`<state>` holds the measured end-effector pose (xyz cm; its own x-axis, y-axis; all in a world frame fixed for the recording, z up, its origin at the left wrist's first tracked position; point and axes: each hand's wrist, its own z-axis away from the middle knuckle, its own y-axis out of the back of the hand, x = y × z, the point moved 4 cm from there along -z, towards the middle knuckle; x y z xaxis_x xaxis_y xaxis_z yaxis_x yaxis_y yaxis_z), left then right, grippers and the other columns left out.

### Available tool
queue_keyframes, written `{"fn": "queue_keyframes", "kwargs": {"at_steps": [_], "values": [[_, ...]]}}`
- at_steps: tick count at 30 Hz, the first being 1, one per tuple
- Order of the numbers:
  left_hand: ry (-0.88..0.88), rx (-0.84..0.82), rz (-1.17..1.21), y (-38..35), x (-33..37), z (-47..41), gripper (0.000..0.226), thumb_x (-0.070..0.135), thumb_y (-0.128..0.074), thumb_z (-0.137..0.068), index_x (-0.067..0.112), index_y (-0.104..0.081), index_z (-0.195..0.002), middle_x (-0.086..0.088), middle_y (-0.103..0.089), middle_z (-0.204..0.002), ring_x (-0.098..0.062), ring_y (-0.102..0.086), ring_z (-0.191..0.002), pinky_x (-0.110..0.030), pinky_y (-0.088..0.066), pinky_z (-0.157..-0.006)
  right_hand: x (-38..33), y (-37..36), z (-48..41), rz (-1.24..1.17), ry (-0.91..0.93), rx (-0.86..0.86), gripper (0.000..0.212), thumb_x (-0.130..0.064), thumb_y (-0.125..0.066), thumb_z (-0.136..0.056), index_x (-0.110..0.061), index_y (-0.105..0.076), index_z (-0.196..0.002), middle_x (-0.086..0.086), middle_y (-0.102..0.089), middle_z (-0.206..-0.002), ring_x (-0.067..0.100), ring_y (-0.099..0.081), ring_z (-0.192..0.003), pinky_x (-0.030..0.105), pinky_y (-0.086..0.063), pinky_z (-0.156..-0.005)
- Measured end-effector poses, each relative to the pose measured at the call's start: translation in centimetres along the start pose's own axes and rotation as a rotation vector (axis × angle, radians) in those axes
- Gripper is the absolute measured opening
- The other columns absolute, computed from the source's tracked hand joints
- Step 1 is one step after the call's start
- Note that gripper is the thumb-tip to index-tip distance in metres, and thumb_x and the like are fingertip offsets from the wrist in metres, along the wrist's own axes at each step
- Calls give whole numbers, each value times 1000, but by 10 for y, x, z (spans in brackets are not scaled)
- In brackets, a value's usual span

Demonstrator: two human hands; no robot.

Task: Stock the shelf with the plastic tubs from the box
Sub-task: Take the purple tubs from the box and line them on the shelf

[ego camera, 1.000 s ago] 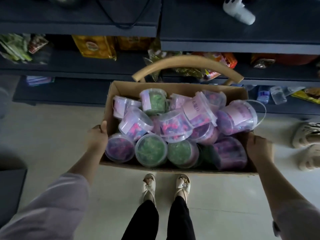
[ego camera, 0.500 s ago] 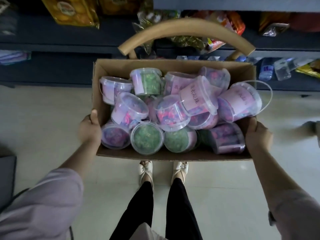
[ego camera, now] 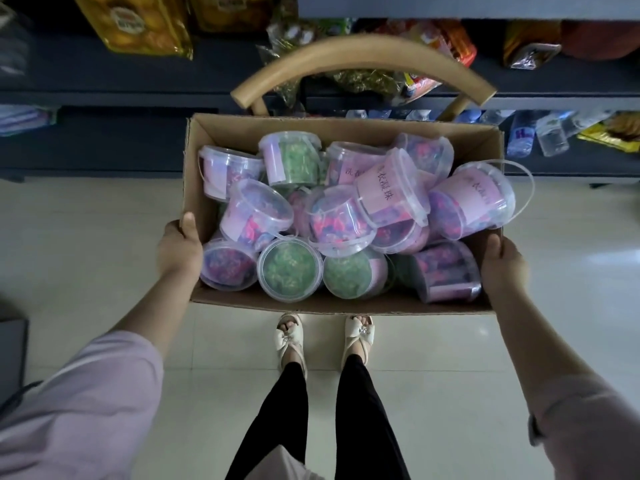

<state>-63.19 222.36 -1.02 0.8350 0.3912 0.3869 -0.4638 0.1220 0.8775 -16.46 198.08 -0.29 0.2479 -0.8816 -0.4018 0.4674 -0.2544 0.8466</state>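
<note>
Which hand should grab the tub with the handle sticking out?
Probably the right hand: that tub leans over the right edge of the box, beside it. The left hand grips the opposite side. Both hold the box.

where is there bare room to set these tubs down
Lower shelf: a bare stretch between the purple packs at far left and the box. Right of the chair it is crowded with bottles. The shelf above is mostly snack bags. Left hand and right hand both grip the box.
</note>
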Motion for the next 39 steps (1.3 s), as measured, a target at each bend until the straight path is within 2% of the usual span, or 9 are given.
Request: {"fn": "queue_keyframes", "kwargs": {"at_steps": [6,10,14,18,24,29,32,35,39], "values": [[-499,113,126,7,86,86,55,34,-54,-94,-1,-43,-135,-23,-52,-133,-37,-48,-122,-43,-37,-103,-27,15,26,-368,-13,-5,54,-39,-35,-101,-22,-23,-151,8,-41,-150,31,-40,-135,32,-32,-102],[-796,-288,187,-32,174,129,63,42,-54,-92,9,-37,-143,-10,-38,-149,-22,-34,-138,-41,-29,-114,-54,27,18,-496,102,-45,70,-48,-49,-95,-27,-15,-152,4,-28,-157,24,-31,-141,28,-26,-102],[-826,-538,96,-74,220,142,85,46,-66,-83,13,-24,-149,-9,-25,-157,-22,-26,-142,-42,-28,-113,-59,27,3,-438,132,-45,73,-44,-62,-88,-24,-25,-148,8,-40,-149,28,-41,-134,41,-38,-105],[-826,-359,-59,-85,219,138,101,68,-66,-69,14,-30,-146,-10,-42,-143,-30,-41,-126,-39,-36,-100,-44,18,-8,-273,161,-152,63,-47,-67,-83,-15,-46,-132,13,-52,-127,35,-51,-118,52,-44,-99],[-905,-281,-10,-74,221,154,95,68,-75,-57,13,-49,-130,-6,-53,-126,-24,-48,-115,-35,-36,-98,-35,12,6,-523,242,-298,41,-38,-65,-88,-30,-53,-127,-10,-66,-110,10,-63,-103,29,-51,-83],[-681,-420,285,-43,208,175,80,60,-79,-57,10,-55,-116,0,-62,-111,-14,-58,-101,-33,-49,-87,-29,32,19,-577,160,-182,38,-55,-68,-79,-18,-59,-72,-9,-58,-63,14,-55,-67,29,-51,-60],[-382,-492,569,-4,185,189,68,52,-83,-58,11,-60,-107,-2,-68,-101,-12,-66,-92,-30,-54,-77,-43,55,52,-856,88,-245,54,-40,-73,-81,10,-52,-83,10,-47,-76,19,-53,-75,42,-61,-74],[-236,-402,699,51,166,201,40,51,-79,-62,19,-66,-83,6,-72,-76,-2,-67,-70,-15,-51,-57,-73,86,100,-981,113,-300,46,-42,-74,-76,2,-64,-86,8,-61,-76,16,-67,-77,35,-60,-74],[-192,-266,811,146,143,202,56,69,-73,-50,28,-62,-86,16,-72,-78,1,-67,-71,-14,-49,-55,-146,115,170,-1025,225,-420,39,-41,-71,-78,-4,-69,-90,12,-72,-84,25,-72,-84,34,-60,-73]]}}
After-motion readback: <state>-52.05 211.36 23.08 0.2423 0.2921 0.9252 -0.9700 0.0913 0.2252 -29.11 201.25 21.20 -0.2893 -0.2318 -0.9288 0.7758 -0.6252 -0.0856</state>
